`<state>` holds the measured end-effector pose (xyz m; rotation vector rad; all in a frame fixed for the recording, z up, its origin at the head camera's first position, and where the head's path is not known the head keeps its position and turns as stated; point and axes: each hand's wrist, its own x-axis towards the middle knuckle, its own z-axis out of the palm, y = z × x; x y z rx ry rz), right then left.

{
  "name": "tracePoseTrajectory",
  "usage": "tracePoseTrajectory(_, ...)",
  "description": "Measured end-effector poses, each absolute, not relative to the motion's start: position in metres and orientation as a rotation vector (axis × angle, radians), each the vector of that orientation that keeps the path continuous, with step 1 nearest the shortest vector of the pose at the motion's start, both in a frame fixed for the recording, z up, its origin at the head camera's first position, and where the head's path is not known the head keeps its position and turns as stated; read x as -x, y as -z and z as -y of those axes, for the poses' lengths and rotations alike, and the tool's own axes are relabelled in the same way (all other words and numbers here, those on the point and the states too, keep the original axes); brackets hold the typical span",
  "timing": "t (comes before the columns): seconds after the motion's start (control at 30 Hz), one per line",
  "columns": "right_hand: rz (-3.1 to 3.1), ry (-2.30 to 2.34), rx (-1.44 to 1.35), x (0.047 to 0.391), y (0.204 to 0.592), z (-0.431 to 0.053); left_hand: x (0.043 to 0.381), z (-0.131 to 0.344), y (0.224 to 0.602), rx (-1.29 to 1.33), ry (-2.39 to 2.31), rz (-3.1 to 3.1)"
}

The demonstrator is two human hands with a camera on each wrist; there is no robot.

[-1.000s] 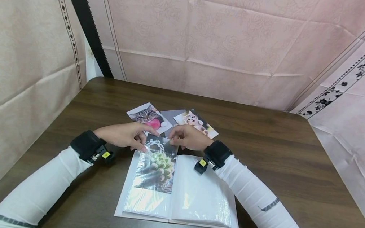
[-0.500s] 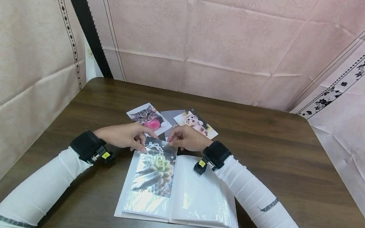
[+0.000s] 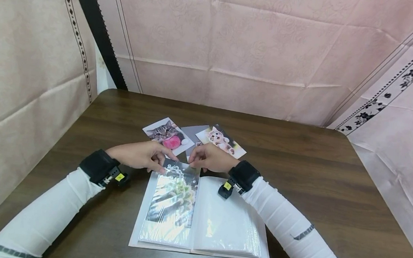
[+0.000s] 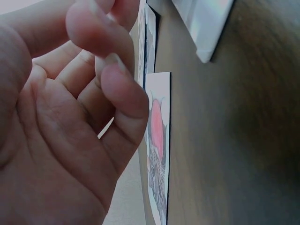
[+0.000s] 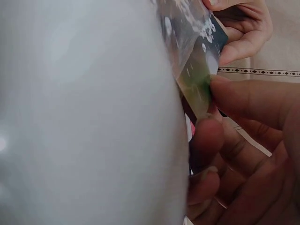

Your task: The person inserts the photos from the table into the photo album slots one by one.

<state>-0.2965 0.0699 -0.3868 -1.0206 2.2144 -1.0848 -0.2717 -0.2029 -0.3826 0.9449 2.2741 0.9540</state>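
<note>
A photo album (image 3: 234, 213) with clear plastic pockets lies spread on the table. A photo of a green succulent (image 3: 182, 192) sits mostly inside the left page's pocket, its dark top edge sticking out, with glare over the plastic. My right hand (image 3: 213, 157) pinches the photo's top right corner between thumb and forefinger; the right wrist view shows those fingertips (image 5: 220, 86) on it. At the pocket's top left, my left hand (image 3: 141, 155) holds the plastic at its mouth, forefinger stretched along the photo's top. The left wrist view hides that contact behind curled fingers (image 4: 119, 89).
Beyond the hands lie a photo of a tabby cat with a pink ball (image 3: 168, 136), a photo of a pale kitten (image 3: 220, 140) and a grey card (image 3: 193, 131) partly beneath them. The brown wooden table (image 3: 299, 161) meets hanging pink cloth (image 3: 256, 59) behind.
The succulent photo has slid down into the pocket, toward me, and less of its top shows. My right hand has moved slightly down with it; the left hand has stayed nearly still.
</note>
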Motion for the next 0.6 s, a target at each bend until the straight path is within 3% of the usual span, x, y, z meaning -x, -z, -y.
tracePoseTrajectory(0.6,-2.223,1.060,0.929,0.2981,0.3861,-0.0683,0.2716,0.2025,0.3840,-0.983,-0.911,-2.268)
